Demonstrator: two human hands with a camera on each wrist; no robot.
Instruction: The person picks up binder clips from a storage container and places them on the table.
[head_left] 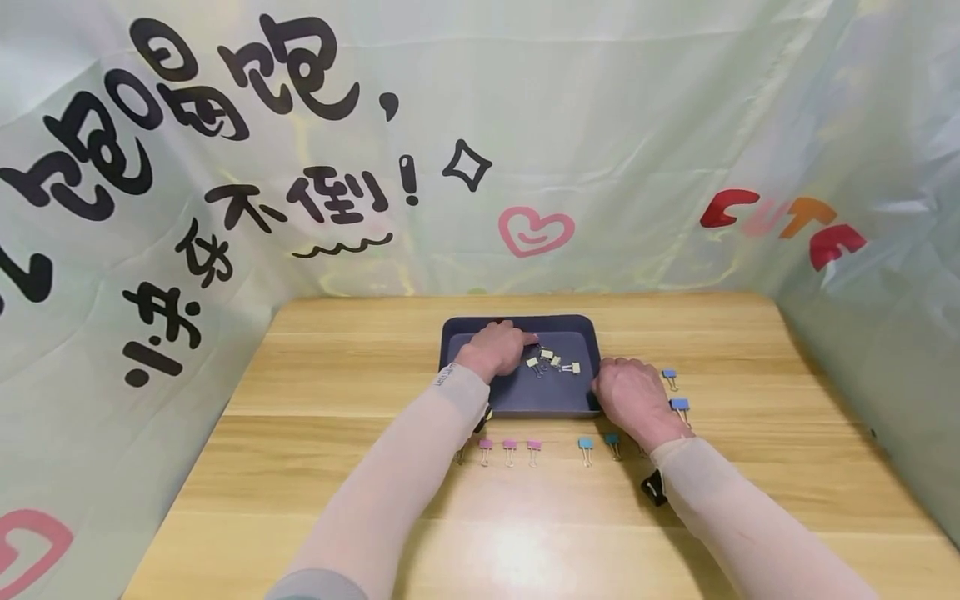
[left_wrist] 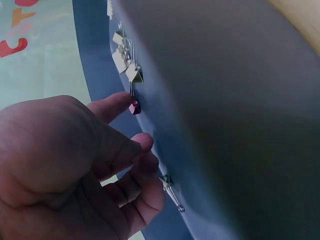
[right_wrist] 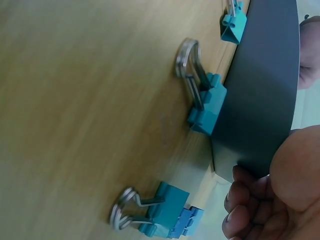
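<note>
A dark grey tray point(head_left: 540, 413) stands on the table. My left hand point(head_left: 497, 348) is inside it, index finger stretched out and its tip at a small pink binder clip point(left_wrist: 134, 107); the other fingers are loosely bent. Beside that fingertip lie several pale yellow binder clips point(head_left: 556, 362). Another binder clip point(left_wrist: 167, 184), its colour unclear, is on the tray floor by the bent fingers. At the tray's near right corner, my right hand point(head_left: 636, 398) grips the rim, its fingers curled against the outer wall point(right_wrist: 262, 90).
In front of the tray, pink binder clips point(head_left: 510, 447) stand in a row on the wooden table point(head_left: 337, 400), with teal binder clips point(head_left: 586, 447) farther right. Blue binder clips point(head_left: 679, 406) lie beyond my right hand. A printed cloth point(head_left: 637, 125) surrounds the table's back and sides.
</note>
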